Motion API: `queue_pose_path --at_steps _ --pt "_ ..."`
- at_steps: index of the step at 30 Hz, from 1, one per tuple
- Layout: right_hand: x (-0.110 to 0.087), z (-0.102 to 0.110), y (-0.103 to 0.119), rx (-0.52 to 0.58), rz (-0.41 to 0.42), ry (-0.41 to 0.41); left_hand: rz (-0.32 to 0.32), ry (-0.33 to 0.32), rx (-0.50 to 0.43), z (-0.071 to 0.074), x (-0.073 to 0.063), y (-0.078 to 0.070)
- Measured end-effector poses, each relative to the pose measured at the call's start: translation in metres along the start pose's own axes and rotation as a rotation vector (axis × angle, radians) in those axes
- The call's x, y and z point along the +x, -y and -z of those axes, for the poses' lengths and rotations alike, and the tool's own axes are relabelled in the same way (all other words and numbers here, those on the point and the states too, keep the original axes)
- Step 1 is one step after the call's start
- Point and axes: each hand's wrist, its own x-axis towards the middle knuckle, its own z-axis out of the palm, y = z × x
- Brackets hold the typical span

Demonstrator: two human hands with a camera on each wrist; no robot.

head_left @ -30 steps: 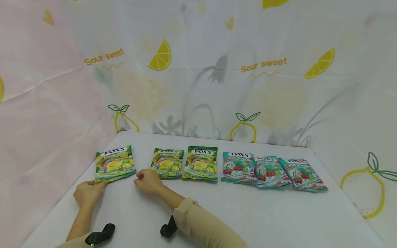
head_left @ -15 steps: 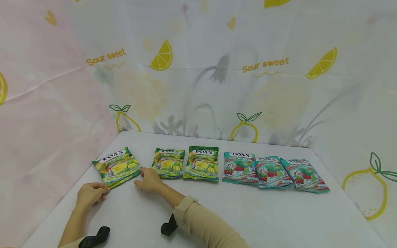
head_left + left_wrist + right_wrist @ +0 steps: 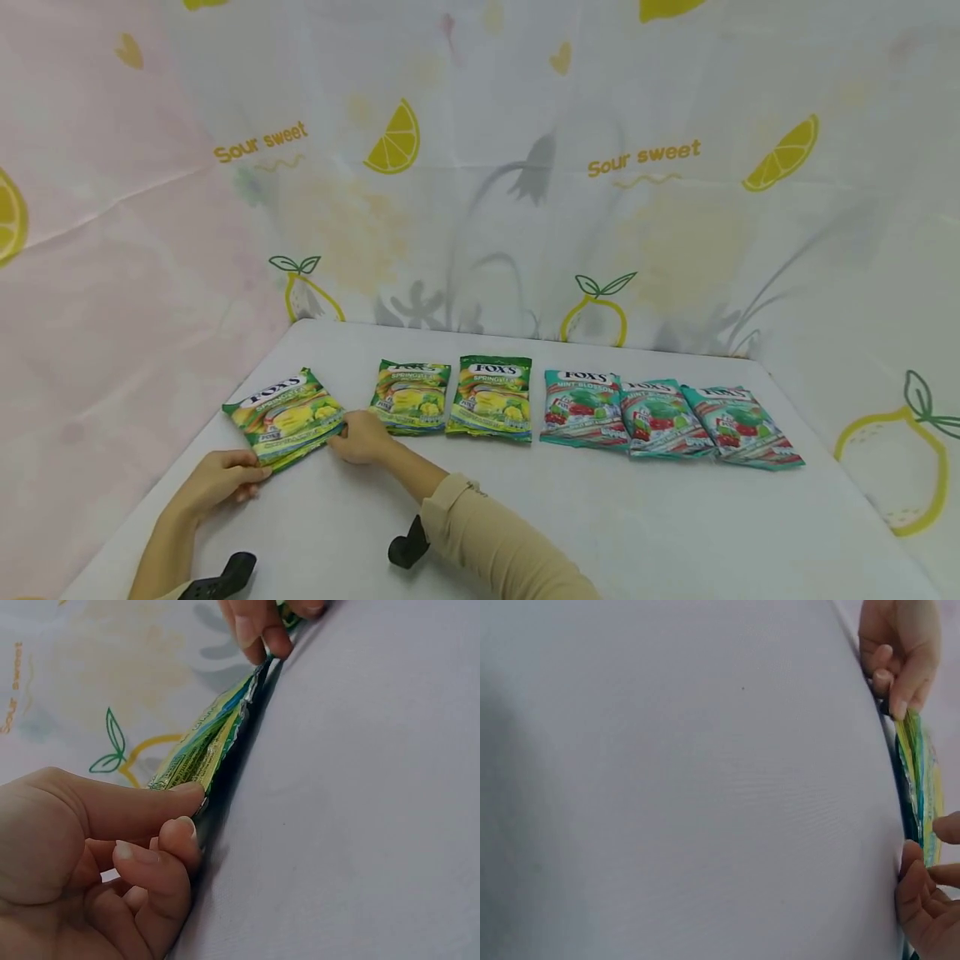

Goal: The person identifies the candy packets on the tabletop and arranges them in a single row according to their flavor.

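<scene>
A green-and-yellow FOX'S candy bag (image 3: 288, 412) lies tilted at the left of the white table. My left hand (image 3: 217, 482) pinches its lower left corner between thumb and fingers, seen closely in the left wrist view. At its lower right corner, my right hand (image 3: 363, 437) grips the edge. In the right wrist view, the fingers (image 3: 922, 900) of that hand are bent about the bag's layered edge (image 3: 919, 780). Whether a second bag lies underneath, I cannot tell. Just right of my right hand lies another green candy bag (image 3: 411, 398), partly hidden by it.
A third green FOX'S bag (image 3: 491, 400) lies in the row, followed rightward by teal Mint Blossom bags (image 3: 585, 408), several bags in all. Behind the white table (image 3: 637, 525) hangs a lemon-printed cloth (image 3: 480, 217). Black wrist devices (image 3: 408, 546) sit on both forearms.
The left bag has turned clockwise and come slightly nearer, its lower left corner moving with my left hand. My right hand has closed onto the bag's right corner.
</scene>
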Motion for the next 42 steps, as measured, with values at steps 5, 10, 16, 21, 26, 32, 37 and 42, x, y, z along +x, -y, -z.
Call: queue_pose_path --at_steps 5,10,16,21,26,32,37,42 --pt "0.001 0.001 0.001 -0.024 -0.017 0.019 -0.016 0.045 -0.021 -0.001 0.002 0.001" --pt "0.0 0.0 0.0 -0.038 -0.061 0.0 -0.088 0.209 -0.02 0.004 -0.001 0.006" --pt "-0.002 0.0 -0.004 0.034 -0.088 -0.063 -0.098 0.248 -0.048 0.006 -0.005 0.008" --pt "-0.003 0.001 -0.007 0.238 -0.131 -0.113 -0.083 0.099 -0.019 0.006 -0.011 0.01" --pt "-0.006 0.003 -0.004 0.337 -0.057 -0.068 -0.05 -0.054 0.054 0.008 -0.016 0.011" --pt "-0.007 0.003 0.006 0.509 -0.13 -0.045 -0.074 -0.173 0.046 0.007 -0.018 0.007" --pt "-0.007 0.004 0.011 0.721 -0.255 -0.038 -0.157 -0.335 0.079 0.001 -0.02 0.0" --pt "-0.009 0.007 0.011 0.686 -0.152 -0.073 -0.214 -0.484 0.152 -0.006 -0.019 -0.01"
